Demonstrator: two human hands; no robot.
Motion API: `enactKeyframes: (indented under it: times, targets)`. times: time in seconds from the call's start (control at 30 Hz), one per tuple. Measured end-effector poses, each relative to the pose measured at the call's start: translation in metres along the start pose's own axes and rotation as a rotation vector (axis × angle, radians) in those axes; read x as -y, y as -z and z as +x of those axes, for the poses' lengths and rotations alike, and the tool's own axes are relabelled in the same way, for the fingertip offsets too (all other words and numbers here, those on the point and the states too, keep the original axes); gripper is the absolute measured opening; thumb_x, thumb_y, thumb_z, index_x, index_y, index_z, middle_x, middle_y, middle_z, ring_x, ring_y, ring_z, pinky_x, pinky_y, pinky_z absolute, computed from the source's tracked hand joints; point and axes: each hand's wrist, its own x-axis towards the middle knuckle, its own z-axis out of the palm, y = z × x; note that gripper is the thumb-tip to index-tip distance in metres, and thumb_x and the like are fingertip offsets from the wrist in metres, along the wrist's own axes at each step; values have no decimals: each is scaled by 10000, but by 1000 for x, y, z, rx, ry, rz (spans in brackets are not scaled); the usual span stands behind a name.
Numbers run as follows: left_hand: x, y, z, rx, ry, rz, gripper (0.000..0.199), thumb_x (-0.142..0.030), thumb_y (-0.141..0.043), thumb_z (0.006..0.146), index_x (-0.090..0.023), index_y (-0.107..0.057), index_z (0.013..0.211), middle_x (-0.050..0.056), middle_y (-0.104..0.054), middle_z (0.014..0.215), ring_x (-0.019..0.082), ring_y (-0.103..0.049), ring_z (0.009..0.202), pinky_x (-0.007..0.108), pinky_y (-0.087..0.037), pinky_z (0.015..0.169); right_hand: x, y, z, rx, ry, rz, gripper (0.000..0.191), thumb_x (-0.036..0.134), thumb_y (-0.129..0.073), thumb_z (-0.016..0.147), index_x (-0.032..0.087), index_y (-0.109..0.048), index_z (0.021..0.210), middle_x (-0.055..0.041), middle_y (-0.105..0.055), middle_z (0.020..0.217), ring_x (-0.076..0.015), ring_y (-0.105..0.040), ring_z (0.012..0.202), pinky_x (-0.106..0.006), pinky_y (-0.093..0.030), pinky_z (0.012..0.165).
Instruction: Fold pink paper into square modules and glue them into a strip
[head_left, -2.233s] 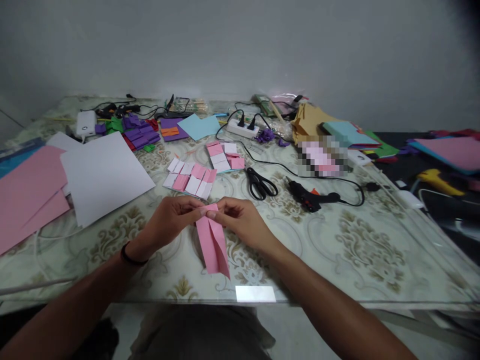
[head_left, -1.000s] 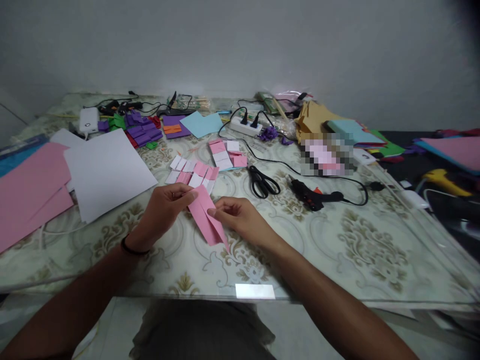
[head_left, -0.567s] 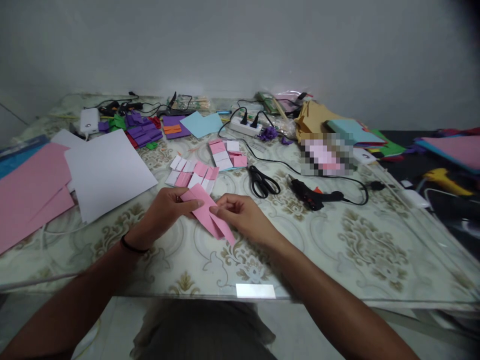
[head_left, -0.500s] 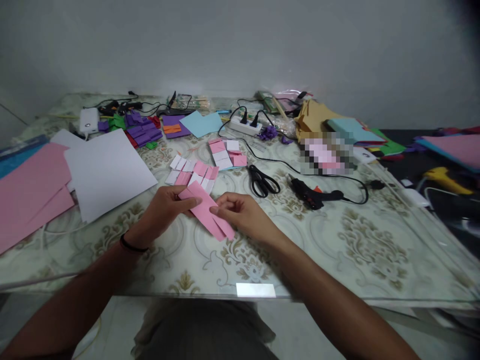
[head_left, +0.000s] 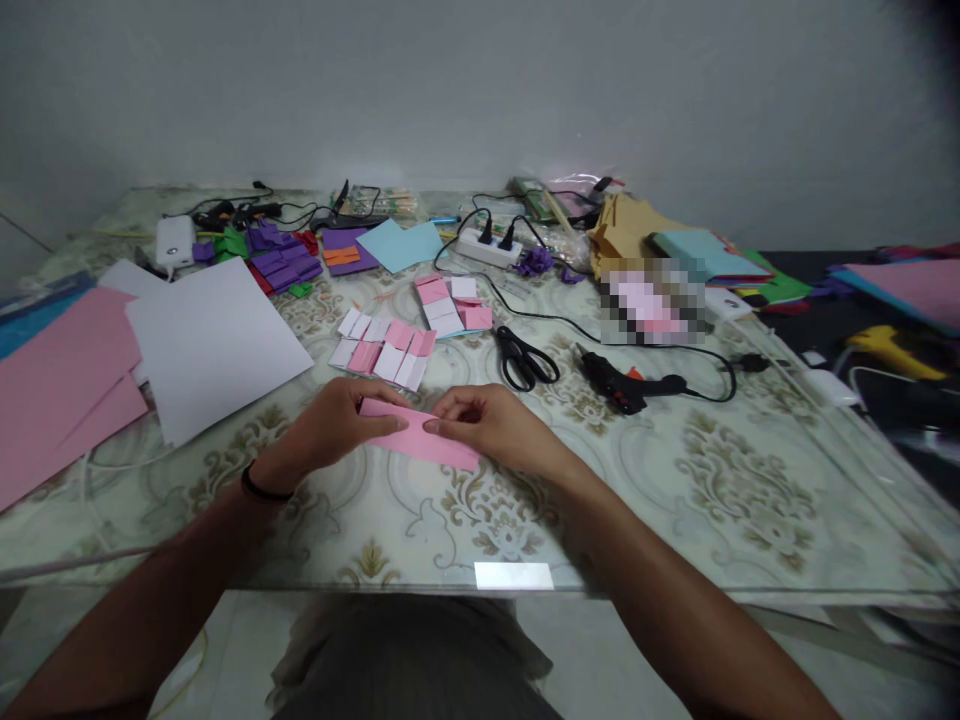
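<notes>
A strip of pink paper [head_left: 420,440] is held between my two hands just above the table. My left hand [head_left: 349,420] pinches its left end, thumb on top and fingers behind. On the right part of the strip, my right hand [head_left: 484,420] presses with its thumb, the other fingers curled behind the upper edge. Right beyond my hands lie folded pink and white paper pieces [head_left: 382,348], with a second pink and white group [head_left: 454,305] farther back. Black scissors [head_left: 527,358] rest to the right of these.
A black glue gun [head_left: 630,382] lies right of the scissors, its cord running to a white power strip [head_left: 489,248]. White sheets [head_left: 217,350] and pink sheets [head_left: 67,380] cover the left side. Purple folded papers [head_left: 285,262] and light blue paper [head_left: 403,245] lie at the back.
The pink strip has turned from a steep slant to nearly level, and its split lower end no longer shows as two separate layers. Both hands still grip it.
</notes>
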Motion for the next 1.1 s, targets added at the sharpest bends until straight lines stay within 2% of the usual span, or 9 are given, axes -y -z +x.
enactKeyframes:
  times: [0.13, 0.3, 0.4, 0.57, 0.9, 1.1]
  targets:
    - [-2, 5, -1, -42, 29, -31, 207, -333, -806, 779, -189, -827, 927, 28, -811, 924, 185, -709, 822, 246, -486, 680, 3, 6, -1, -85, -37, 14, 430, 537, -883, 687, 138, -757, 787, 14, -604, 616, -110, -486, 562, -253, -313, 533]
    - [0, 2, 0, 81, 60, 17, 270, -354, -812, 773, -203, -834, 995, 31, -832, 922, 220, -750, 866, 262, -523, 723, 2, 3, -1, -50, -22, 2, 389, 507, -882, 695, 141, -758, 740, 7, -622, 616, -108, -488, 562, -255, -327, 536]
    - [1, -2, 0, 123, 72, 31, 252, -389, -801, 795, -201, -838, 958, 28, -838, 908, 231, -764, 874, 269, -531, 734, 3, 0, -2, -33, -9, -20, 358, 486, -869, 719, 146, -755, 720, 9, -623, 613, -105, -490, 564, -255, -332, 544]
    - [-1, 0, 0, 74, 79, 84, 236, -389, -790, 793, -194, -843, 915, 25, -839, 906, 241, -763, 884, 281, -534, 748, 5, 4, -1, -36, -9, -66, 353, 492, -850, 737, 147, -794, 786, -9, -673, 652, -120, -530, 591, -260, -377, 567]
    - [1, 2, 0, 100, 62, 59, 250, -397, -795, 795, -181, -842, 912, 43, -838, 912, 249, -766, 877, 289, -549, 746, 3, 11, -1, 2, 49, -127, 347, 521, -799, 799, 175, -814, 793, -42, -759, 755, -167, -624, 675, -292, -460, 636]
    - [0, 2, 0, 101, 53, 36, 224, -376, -797, 794, -185, -839, 903, 39, -838, 901, 239, -768, 874, 281, -555, 754, 6, 12, -2, 4, 75, -135, 293, 464, -783, 820, 174, -808, 794, -27, -735, 735, -153, -597, 665, -277, -438, 630]
